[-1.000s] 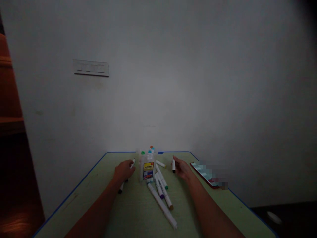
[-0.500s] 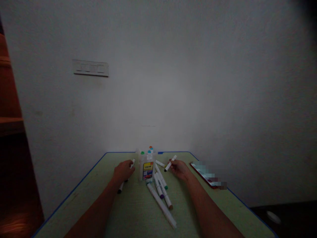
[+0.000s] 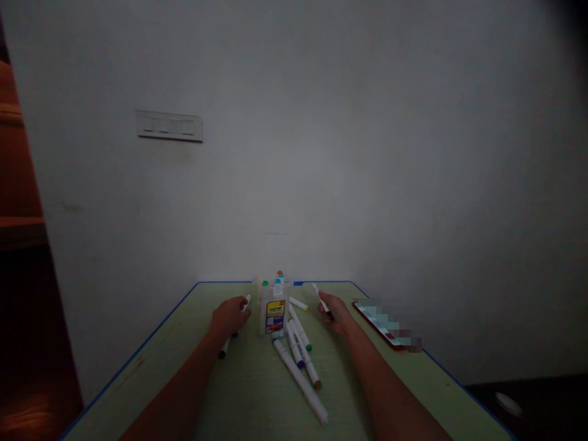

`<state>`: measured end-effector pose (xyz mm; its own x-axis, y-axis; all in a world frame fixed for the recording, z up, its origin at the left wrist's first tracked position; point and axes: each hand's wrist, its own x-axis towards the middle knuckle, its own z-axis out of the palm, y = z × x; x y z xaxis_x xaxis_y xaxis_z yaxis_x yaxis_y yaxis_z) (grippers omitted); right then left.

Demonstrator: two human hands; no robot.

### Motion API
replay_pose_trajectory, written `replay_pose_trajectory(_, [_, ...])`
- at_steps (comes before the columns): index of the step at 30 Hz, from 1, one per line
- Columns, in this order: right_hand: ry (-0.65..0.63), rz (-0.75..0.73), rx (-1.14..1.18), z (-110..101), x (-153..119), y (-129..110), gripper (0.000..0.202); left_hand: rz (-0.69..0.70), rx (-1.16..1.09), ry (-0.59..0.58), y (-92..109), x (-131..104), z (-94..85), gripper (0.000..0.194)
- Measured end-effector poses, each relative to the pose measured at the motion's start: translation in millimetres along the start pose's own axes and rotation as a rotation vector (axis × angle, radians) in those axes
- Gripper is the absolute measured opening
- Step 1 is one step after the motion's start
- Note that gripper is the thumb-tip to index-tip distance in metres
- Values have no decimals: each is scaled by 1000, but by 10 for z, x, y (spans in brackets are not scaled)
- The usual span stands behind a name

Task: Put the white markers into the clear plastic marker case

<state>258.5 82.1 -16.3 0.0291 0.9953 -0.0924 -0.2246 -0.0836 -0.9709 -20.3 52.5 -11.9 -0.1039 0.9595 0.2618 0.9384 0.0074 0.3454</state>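
While my right hand [image 3: 339, 313] pinches 1 slim white marker with a dark end [image 3: 323, 302], right of the clear plastic case with a yellow label [image 3: 275, 311], the step in hand seems to be handling that marker. My left hand [image 3: 231, 315] curls over another white marker [image 3: 248, 299] left of the case, though I cannot tell whether it grips. Any next move calls, I judge, for steady fingertips and clearance from the loose white markers with coloured ends [image 3: 300, 329].

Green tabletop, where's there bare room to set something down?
There's bare surface between the right forearm, phone and right edge, and between the left forearm and left edge. The middle is crowded: loose markers lie beside and in front of the clear case.
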Motion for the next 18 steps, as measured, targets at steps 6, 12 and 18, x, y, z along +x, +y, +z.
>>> replay_pose_trajectory(6, [53, -7, -43, 13, 13, -7, 12, 4, -43, 10, 1, -16, -8, 32])
replay_pose_trajectory(12, [76, -94, 103, -16, 48, -33, 7, 19, -181, 69, 21, -5, -38, 28])
replay_pose_trajectory(18, [101, -79, 243, -75, 80, -46, 24, 49, -492, 136, 142, 10, -173, 42])
